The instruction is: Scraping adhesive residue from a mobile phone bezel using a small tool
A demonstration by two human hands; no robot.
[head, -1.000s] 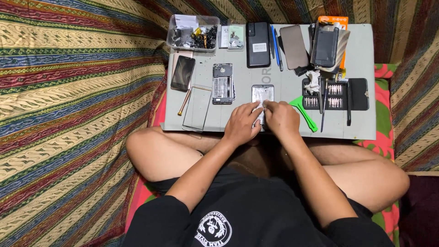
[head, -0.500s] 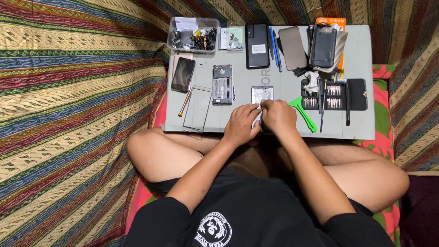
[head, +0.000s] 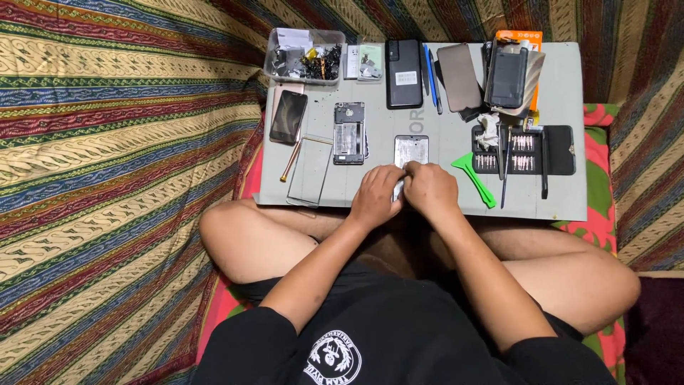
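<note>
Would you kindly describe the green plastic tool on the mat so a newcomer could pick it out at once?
Start at the grey work mat lying across the person's lap, then look just right of the right hand, towards the black screwdriver bit case. The bright green plastic pry tool lies slanted there, with a wide flat head and a thin handle. It is the only green item among the dark phones and tools.
</note>
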